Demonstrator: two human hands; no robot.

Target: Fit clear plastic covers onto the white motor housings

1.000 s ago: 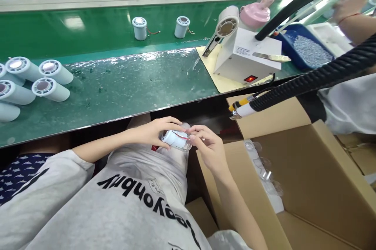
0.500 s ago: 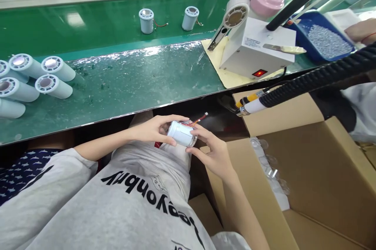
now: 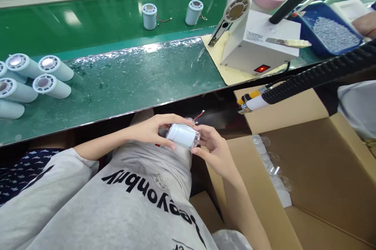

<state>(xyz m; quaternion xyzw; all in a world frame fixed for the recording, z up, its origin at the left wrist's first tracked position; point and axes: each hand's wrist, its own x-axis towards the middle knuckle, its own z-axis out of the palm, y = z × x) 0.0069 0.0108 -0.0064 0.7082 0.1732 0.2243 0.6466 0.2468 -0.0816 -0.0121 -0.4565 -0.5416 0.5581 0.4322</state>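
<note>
- Wires (image 3: 199, 116), pinched across the body a second ago, now jut beyond its far side.
- Left hand (image 3: 148, 129) and right hand (image 3: 216, 152) grip opposite ends of the pale-blue cylinder (image 3: 182, 135) above the lap.
- Light, even pressure best spares the wires.

Pale blue cylinder (image 3: 182, 135), smooth and glossy, clear material at its right end. Lies on its side above the lap, right end slightly lower, between left hand (image 3: 158, 129) and right hand (image 3: 214, 149). Thin wires (image 3: 199, 116), one red, jut from its upper side, small pale plugs at the tips.
</note>
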